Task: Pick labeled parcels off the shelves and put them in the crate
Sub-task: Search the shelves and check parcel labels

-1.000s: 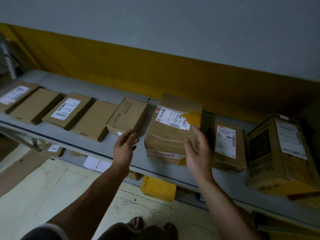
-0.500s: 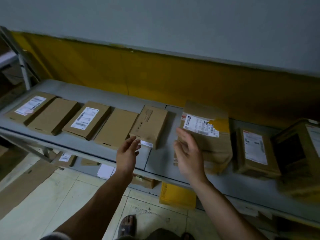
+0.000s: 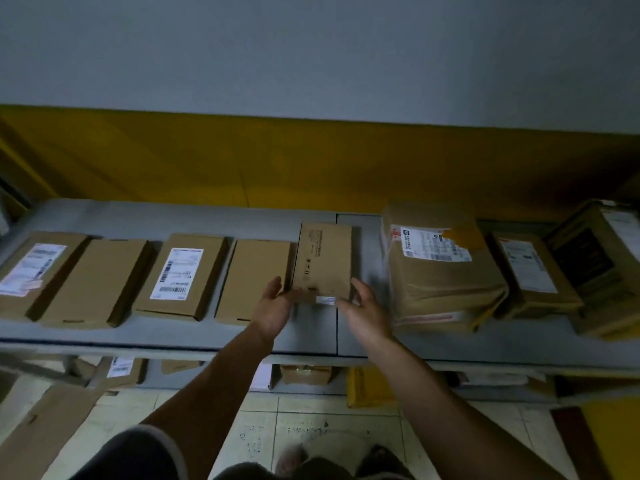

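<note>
Slippage is the risk: left hand (image 3: 277, 306) and right hand (image 3: 365, 311), both open, flank the near end of the box (image 3: 323, 258) at centre frame on the shelf (image 3: 173, 336), with no firm hold yet. Uneven lifting could knock it into its neighbour (image 3: 254, 278).

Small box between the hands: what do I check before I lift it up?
1. Left hand at the small cardboard box's near-left corner: ok.
2. Right hand at its near-right corner: ok.
3. Firm grip on both sides: cannot tell.
4. Labelled: white sticker on the near face, ok.
5. Nothing stacked on top: ok.
6. Crate in sight: not ok.
</note>
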The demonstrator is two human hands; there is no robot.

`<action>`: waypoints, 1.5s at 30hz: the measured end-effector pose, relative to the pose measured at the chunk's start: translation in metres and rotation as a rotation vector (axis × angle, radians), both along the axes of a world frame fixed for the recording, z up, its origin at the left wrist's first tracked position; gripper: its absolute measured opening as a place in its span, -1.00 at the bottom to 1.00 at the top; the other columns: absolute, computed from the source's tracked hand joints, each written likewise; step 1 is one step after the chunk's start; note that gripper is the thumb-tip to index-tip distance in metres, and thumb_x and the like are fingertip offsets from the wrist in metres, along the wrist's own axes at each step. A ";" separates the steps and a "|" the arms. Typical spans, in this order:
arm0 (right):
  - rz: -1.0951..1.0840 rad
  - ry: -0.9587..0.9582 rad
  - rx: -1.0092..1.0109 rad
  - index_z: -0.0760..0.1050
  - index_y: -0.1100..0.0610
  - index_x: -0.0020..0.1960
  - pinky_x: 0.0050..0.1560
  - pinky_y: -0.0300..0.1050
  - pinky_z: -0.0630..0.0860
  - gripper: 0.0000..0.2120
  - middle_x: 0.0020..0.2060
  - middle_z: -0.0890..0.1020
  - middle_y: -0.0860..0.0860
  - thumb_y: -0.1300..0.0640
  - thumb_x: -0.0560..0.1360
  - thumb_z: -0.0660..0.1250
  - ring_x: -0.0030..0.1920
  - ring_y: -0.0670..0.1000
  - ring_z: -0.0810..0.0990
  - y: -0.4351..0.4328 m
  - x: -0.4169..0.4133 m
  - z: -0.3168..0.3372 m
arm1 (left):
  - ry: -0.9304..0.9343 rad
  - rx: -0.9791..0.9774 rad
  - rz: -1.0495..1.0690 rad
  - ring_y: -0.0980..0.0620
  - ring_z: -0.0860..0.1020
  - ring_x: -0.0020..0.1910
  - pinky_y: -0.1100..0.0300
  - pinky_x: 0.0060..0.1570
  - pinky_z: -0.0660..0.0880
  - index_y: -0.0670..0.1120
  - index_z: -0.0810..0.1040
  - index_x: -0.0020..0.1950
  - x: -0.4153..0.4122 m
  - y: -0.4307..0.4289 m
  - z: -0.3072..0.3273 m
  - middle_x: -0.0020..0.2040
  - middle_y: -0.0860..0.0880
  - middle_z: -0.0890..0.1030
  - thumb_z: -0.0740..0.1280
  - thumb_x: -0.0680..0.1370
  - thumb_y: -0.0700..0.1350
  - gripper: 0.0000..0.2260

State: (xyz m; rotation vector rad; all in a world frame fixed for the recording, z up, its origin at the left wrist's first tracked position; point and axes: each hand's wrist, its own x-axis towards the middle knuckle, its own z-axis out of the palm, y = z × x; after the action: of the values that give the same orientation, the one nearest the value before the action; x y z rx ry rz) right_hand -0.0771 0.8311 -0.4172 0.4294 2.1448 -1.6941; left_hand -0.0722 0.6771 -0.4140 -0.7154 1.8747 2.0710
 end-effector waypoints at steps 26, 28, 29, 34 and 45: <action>-0.018 -0.137 -0.134 0.32 0.01 0.47 0.42 0.03 0.33 -0.52 0.33 0.49 0.00 0.25 0.58 0.26 0.33 0.03 0.44 0.024 -0.010 -0.024 | -0.108 0.054 0.090 -0.04 0.46 0.11 0.16 0.17 0.36 -0.16 0.44 0.06 -0.010 0.014 -0.024 0.15 -0.17 0.50 0.33 0.53 -0.34 -0.82; -0.017 -0.123 -0.129 0.34 0.03 0.46 0.43 0.05 0.32 -0.53 0.32 0.50 0.00 0.27 0.58 0.25 0.31 0.01 0.44 0.026 -0.009 -0.023 | -0.135 0.088 0.081 -0.03 0.50 0.09 0.17 0.10 0.40 -0.23 0.40 0.19 -0.010 0.013 -0.027 0.16 -0.16 0.52 0.40 0.50 -0.29 -0.69; -0.010 -0.122 -0.125 0.33 0.03 0.47 0.43 0.05 0.32 -0.53 0.32 0.50 -0.02 0.27 0.58 0.25 0.30 0.00 0.44 0.027 -0.008 -0.023 | -0.149 0.096 0.066 -0.04 0.52 0.11 0.14 0.10 0.42 -0.24 0.38 0.24 -0.009 0.012 -0.031 0.18 -0.16 0.53 0.43 0.48 -0.23 -0.61; -0.014 -0.143 -0.112 0.23 -0.04 0.52 0.45 0.10 0.28 -0.46 0.38 0.45 -0.04 0.19 0.59 0.27 0.38 0.03 0.39 0.028 -0.003 -0.025 | -0.181 0.157 0.049 -0.10 0.50 0.24 -0.07 0.35 0.34 -0.17 0.40 0.24 -0.002 0.011 -0.042 0.25 -0.15 0.55 0.45 0.47 -0.10 -0.59; 0.048 -0.085 -0.098 0.24 -0.05 0.52 0.46 0.10 0.28 -0.47 0.35 0.48 -0.06 0.12 0.59 0.27 0.35 -0.01 0.42 0.029 -0.002 -0.018 | -0.153 0.138 -0.007 -0.10 0.42 0.31 -0.02 0.40 0.28 -0.02 0.43 0.26 0.006 0.006 -0.052 0.28 -0.11 0.49 0.27 0.57 0.09 -0.68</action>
State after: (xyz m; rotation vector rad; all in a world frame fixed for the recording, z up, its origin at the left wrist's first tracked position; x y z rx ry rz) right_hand -0.0795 0.8597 -0.4354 0.4113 1.9863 -1.7146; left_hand -0.0664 0.6832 -0.4661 -0.8066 1.6339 2.0544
